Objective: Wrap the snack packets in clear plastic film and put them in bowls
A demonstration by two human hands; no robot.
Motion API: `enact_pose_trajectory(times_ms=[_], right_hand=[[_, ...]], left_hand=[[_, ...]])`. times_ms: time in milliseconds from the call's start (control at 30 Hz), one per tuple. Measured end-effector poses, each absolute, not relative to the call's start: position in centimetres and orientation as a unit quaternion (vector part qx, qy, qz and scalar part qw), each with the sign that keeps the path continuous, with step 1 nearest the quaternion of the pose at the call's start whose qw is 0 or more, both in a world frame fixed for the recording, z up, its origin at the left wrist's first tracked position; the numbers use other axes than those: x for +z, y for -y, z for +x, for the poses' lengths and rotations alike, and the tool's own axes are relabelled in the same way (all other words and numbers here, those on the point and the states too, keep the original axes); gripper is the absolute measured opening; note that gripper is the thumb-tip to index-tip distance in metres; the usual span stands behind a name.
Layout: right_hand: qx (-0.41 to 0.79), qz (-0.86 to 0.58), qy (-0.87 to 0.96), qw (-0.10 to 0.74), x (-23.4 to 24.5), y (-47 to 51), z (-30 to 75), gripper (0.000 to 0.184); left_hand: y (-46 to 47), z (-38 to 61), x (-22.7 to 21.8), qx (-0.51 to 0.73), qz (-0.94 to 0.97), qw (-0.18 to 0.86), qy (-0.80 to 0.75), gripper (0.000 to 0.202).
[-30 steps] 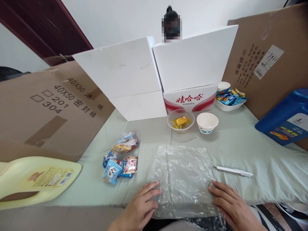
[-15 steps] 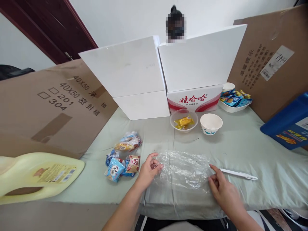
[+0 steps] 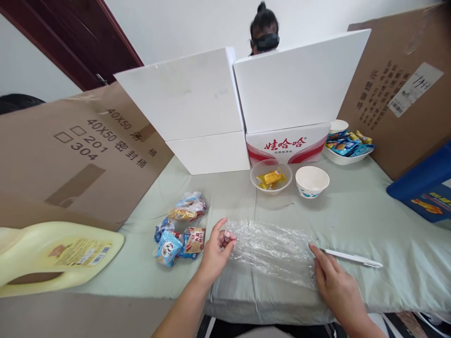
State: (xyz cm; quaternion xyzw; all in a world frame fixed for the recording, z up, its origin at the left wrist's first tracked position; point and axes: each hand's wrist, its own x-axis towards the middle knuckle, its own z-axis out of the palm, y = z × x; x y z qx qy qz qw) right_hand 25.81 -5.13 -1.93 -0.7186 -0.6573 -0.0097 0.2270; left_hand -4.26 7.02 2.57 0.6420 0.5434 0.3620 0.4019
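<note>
A: And the clear plastic sheet (image 3: 271,253) has been drawn in! A second ago it was spread deep across the table (image 3: 373,220), right over the near edge; now it is seen as a slim, crumpled band, laid on the near side of the printed paper bowl (image 3: 318,190).

B: And how is it being held?

A: Its left end appears to be pinched by the left hand (image 3: 216,253), thumb and curled fingers brought together, nearer and to the left of the bowl. The right end is met by the right hand (image 3: 334,281), forefinger stretched out, straight on the near side of the bowl; whether anything is clasped there cannot be told.

B: Fingers were spread along both sides a second ago. What is meant by the change?

A: A more compact shape has been given to the sheet; by judgement, a fold is being worked, and the near edge is no longer reached by it.

B: Farther out?

A: A white pen (image 3: 355,257) is found nearer and to the right of the bowl, beside the right hand. Wrapped snacks (image 3: 194,240) are heaped well to its left. Just left of it, yellow packets (image 3: 273,178) are held in a translucent bowl (image 3: 254,178); beyond it, to the right, blue packets (image 3: 345,148) are piled in a white dish (image 3: 343,160).
</note>
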Motion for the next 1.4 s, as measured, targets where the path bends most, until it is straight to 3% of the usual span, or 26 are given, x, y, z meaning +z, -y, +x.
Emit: enact_pose_trajectory(times_ms=[133, 300, 533, 700, 767, 833, 933, 1233, 1400], right_hand=[[-0.024, -0.726, 0.663, 0.180, -2.2, 4.7, 25.8, 0.040], [-0.034, -0.725, 0.675, 0.135, -2.8, 4.3, 25.8, 0.040], [-0.057, -0.711, 0.691, 0.114, -3.0, 4.3, 25.7, 0.039], [-0.053, -0.699, 0.702, 0.121, -2.7, 4.2, 25.6, 0.041], [-0.057, -0.703, 0.699, 0.120, -2.5, 4.1, 25.5, 0.041], [-0.062, -0.710, 0.691, 0.124, -2.4, 4.0, 25.5, 0.040], [-0.058, -0.714, 0.684, 0.140, -2.2, 3.9, 25.4, 0.040], [-0.076, -0.676, 0.699, 0.220, -1.4, 3.9, 25.4, 0.047], [-0.050, -0.687, 0.701, 0.183, -2.2, 2.6, 25.5, 0.055]], left_hand=[[-8.1, -3.9, 1.3, 0.318, 0.684, 0.332, -0.567, 0.052], [-8.3, -3.9, -0.3, 0.249, 0.764, 0.191, -0.564, 0.026], [-7.0, -2.4, 2.1, 0.187, 0.803, -0.007, -0.566, 0.032], [-5.4, 1.3, 2.6, 0.149, 0.924, 0.083, -0.342, 0.023], [-5.1, 2.1, 2.0, 0.118, 0.940, 0.114, -0.298, 0.034], [-5.0, 2.3, 1.3, 0.087, 0.943, 0.121, -0.298, 0.058], [-5.1, 1.8, 0.7, 0.054, 0.939, 0.119, -0.317, 0.071], [-4.9, 1.5, 0.1, 0.058, 0.937, 0.095, -0.332, 0.075], [-5.0, 1.6, -0.4, 0.059, 0.930, 0.092, -0.350, 0.070]])
